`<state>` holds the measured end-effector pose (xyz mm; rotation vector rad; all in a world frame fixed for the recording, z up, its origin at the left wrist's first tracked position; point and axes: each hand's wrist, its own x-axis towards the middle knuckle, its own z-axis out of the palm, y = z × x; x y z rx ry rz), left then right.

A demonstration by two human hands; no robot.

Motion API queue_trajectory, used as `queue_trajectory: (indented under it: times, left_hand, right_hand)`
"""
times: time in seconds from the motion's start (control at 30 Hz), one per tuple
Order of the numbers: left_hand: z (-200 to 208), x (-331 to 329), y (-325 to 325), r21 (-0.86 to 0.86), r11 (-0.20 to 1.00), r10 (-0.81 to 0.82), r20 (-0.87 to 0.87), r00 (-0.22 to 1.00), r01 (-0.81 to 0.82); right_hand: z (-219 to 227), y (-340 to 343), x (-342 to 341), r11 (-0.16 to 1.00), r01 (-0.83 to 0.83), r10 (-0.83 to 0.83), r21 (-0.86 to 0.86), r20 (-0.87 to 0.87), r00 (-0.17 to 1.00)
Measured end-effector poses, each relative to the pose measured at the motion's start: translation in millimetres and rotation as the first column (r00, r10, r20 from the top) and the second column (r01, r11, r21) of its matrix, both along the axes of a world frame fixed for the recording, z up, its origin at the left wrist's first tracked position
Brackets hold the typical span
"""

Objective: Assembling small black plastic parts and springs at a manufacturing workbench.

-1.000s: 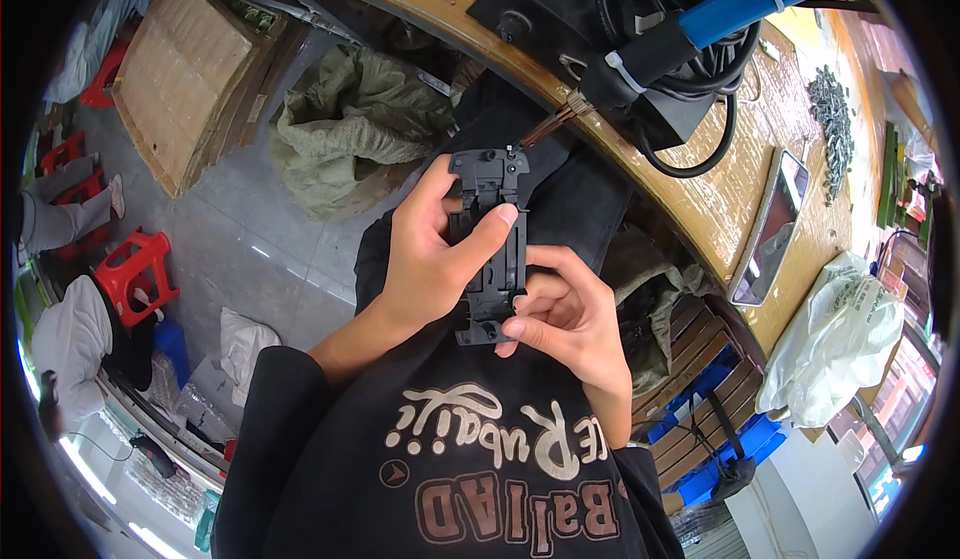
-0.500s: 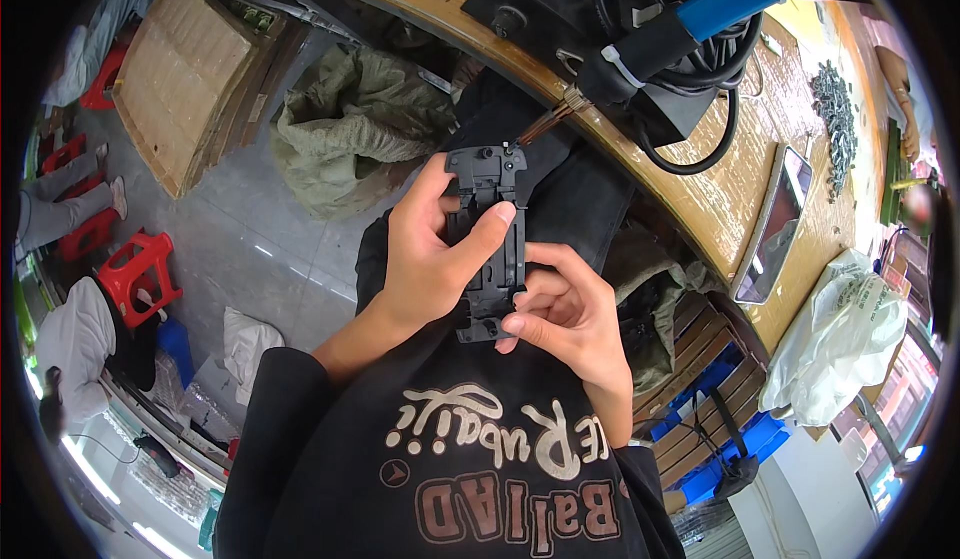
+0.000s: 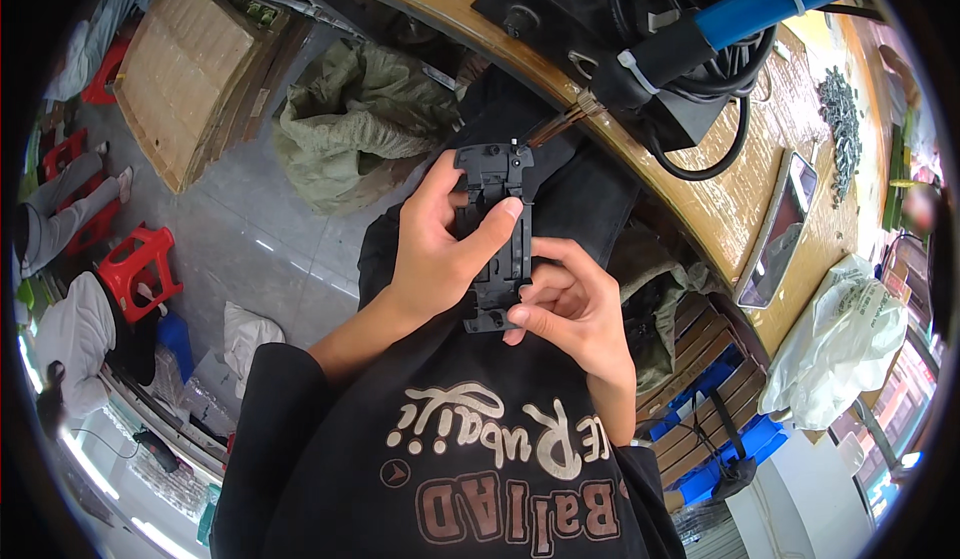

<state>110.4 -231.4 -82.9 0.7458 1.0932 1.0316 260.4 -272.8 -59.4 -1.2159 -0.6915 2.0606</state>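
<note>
Left hand (image 3: 435,254): grasping black molded part (image 3: 507,259), thumb across its face. Right hand (image 3: 578,309): pinching its near corner. Part, between both hands: to my eye light, stiff, small posts fragile; best gripped along long edges.

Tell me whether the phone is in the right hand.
No, the phone lies on the wooden table, while the right hand pinches the lower end of the black plastic part.

left hand (image 3: 435,254): clasping, thumb extended | right hand (image 3: 580,314): curled, pinching, nearer body
</note>
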Motion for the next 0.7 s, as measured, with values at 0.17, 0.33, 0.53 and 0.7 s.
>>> queue_trajectory:
  times: [0.17, 0.33, 0.53, 0.7]
  left_hand:
    - [3.9, -3.1, 1.7, -0.023, 1.0, -0.004, 0.008, 1.0, 0.004]
    - [4.2, -2.9, 4.9, -0.013, 1.0, -0.002, 0.017, 1.0, 0.003]
    - [4.3, -3.5, 5.7, -0.014, 1.0, -0.003, 0.019, 1.0, 0.003]
    - [5.5, -4.0, 6.9, -0.009, 1.0, -0.021, 0.001, 1.0, 0.021]
  right_hand:
    - [1.3, 2.3, -2.3, 1.0, 0.003, -0.003, -0.005, 0.003, 1.0]
    - [2.7, 5.5, -3.2, 0.999, 0.01, -0.01, 0.033, 0.006, 1.0]
    - [2.1, 4.7, -4.1, 0.999, 0.03, -0.03, 0.028, -0.002, 1.0]
    - [1.5, 3.9, -4.5, 0.999, 0.041, -0.041, 0.031, -0.01, 0.999]
